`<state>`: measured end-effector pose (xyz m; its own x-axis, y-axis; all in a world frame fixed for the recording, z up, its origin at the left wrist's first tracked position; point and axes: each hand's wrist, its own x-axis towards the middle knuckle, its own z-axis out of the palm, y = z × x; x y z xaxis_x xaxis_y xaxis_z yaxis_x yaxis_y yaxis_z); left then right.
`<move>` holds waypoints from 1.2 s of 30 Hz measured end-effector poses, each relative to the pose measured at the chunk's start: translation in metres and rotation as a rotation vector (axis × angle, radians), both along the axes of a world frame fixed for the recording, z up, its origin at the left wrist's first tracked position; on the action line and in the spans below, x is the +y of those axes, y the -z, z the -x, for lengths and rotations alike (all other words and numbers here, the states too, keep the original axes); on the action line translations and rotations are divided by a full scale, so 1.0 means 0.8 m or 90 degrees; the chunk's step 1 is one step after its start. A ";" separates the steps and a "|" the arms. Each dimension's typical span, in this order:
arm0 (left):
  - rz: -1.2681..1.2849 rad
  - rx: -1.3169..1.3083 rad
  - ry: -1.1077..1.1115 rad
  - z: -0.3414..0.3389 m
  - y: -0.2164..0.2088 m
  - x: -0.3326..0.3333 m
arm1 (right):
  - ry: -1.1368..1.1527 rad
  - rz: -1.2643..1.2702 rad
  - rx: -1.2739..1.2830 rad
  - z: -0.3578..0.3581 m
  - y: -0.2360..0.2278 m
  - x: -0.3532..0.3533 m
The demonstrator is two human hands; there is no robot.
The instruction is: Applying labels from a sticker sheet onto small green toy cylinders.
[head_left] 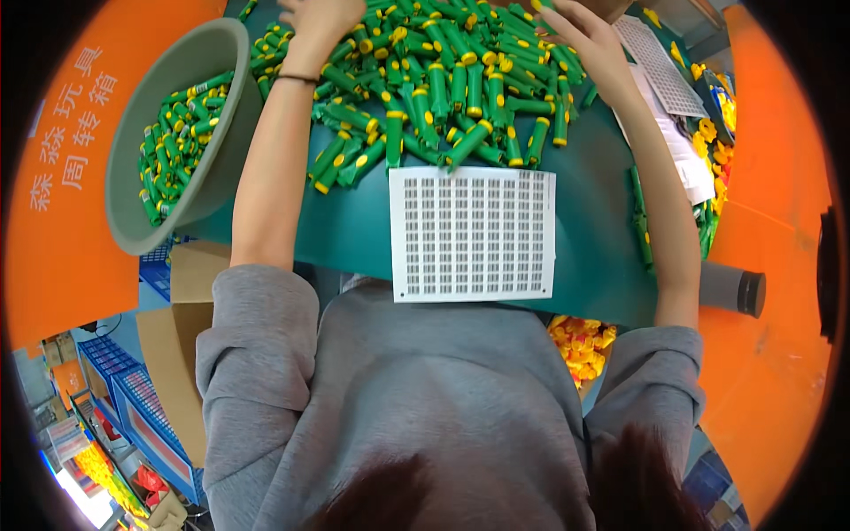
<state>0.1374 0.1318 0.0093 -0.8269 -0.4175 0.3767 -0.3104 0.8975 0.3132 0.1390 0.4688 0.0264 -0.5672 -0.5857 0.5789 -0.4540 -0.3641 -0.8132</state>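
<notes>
A pile of small green tubes with yellow round ends (460,80) covers the far part of the dark green table (345,230). At its far left, my left hand (323,19) is partly cut off by the top edge; the fingers that show are apart, with nothing visible in them. My right hand (580,34) reaches over the pile's far right side, fingers stretched out and apart, the tips close to a green and yellow piece. A white sheet of small printed labels (474,234) lies at the table's near edge, touching the nearest tubes.
A grey-green basin (115,177) with more green tubes stands tilted at the left. On the right are another label sheet (660,62), papers (691,173), yellow pieces (706,133) and a dark cylinder (733,289). Orange bins (71,248) flank the table. An open cardboard box (168,354) is below left.
</notes>
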 end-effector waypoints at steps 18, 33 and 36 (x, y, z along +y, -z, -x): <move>-0.018 0.166 0.661 -0.258 0.072 0.170 | 0.197 0.061 -0.474 -0.222 0.069 0.032; -0.039 0.176 0.567 -0.254 0.071 0.173 | 0.243 0.085 -0.538 -0.219 0.080 0.034; -0.036 0.192 0.579 -0.255 0.072 0.173 | 0.242 0.096 -0.560 -0.222 0.081 0.037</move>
<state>0.3412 0.2700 -0.0484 -0.7144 0.3126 0.6260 0.5987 0.7362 0.3155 0.3168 0.4981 -0.0382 -0.9696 -0.2278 -0.0893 0.1856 -0.4470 -0.8751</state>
